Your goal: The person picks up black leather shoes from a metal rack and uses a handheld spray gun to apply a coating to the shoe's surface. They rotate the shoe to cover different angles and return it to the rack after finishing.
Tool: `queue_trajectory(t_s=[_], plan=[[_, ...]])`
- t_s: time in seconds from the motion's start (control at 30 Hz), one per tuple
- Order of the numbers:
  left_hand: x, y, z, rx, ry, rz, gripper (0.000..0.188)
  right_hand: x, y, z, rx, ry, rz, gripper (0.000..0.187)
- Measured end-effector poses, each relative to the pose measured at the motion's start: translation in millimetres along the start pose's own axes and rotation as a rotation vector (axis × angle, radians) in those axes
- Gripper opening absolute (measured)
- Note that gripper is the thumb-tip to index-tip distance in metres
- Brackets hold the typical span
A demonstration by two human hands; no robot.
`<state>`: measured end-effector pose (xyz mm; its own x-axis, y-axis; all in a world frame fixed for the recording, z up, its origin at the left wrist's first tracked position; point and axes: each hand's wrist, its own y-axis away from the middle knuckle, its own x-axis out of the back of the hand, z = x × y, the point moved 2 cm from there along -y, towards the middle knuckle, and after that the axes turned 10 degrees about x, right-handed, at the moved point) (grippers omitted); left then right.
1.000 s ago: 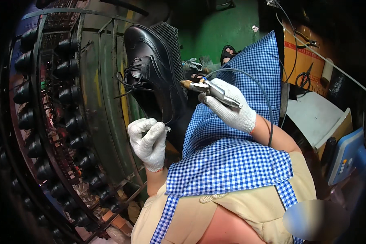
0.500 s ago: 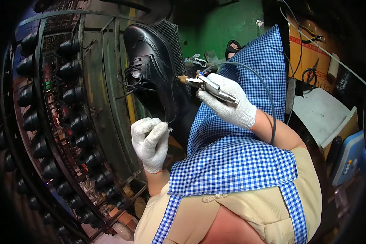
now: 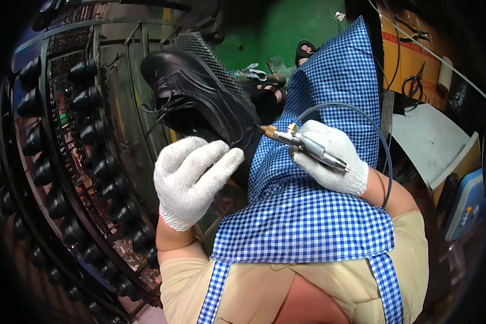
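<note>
A black lace-up shoe [image 3: 218,89] lies on its side left of my lap, its opening facing left and toward me and its laces hanging loose. My left hand [image 3: 191,175], in a white knit glove, is beside the shoe's heel end with its fingers apart; I see nothing in them. In my gloved right hand [image 3: 337,156] is a small metal nozzle gun [image 3: 313,148] with a brass tip and a thin grey hose [image 3: 356,108]. The tip points left, close to the heel of the shoe. Part of the gun's body is hidden by my fingers.
A dark knobbly-textured pad [image 3: 194,46] is behind the shoe. Metal racks with rows of black shoes [image 3: 92,100] stand at the left. To the right are scissors [image 3: 413,89], pliers [image 3: 414,35], an orange box [image 3: 399,65] and a blue case [image 3: 466,205]. A checked apron [image 3: 329,81] covers my lap.
The shoe has tilted and turned. My left hand has come nearer and its curled fingers have stretched out. My right hand with the nozzle gun has moved toward me and slightly right.
</note>
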<state>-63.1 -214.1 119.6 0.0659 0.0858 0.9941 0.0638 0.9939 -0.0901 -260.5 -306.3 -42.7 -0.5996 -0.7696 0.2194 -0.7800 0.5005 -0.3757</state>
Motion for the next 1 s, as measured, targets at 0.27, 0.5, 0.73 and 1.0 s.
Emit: queue_trajectory(t_s=[0.27, 0.5, 0.73, 1.0], plan=[[-11, -63, 6, -0.062, 0.008, -0.003, 0.041, 15, 2, -5, -0.004, 0.142, 0.164, 0.016], [-22, -117, -4, 0.001, -0.046, 0.113, 0.031, 32, -39, 11, 0.039, 0.244, 0.299, 0.014], [-23, -146, -41, 0.222, -0.237, 0.134, 0.025, 18, -89, 38, 0.062, 0.116, 0.430, 0.014], [-17, -155, -72, 0.275, -0.331, 0.138, 0.034, -5, -109, 43, 0.132, 0.235, 0.473, 0.017]])
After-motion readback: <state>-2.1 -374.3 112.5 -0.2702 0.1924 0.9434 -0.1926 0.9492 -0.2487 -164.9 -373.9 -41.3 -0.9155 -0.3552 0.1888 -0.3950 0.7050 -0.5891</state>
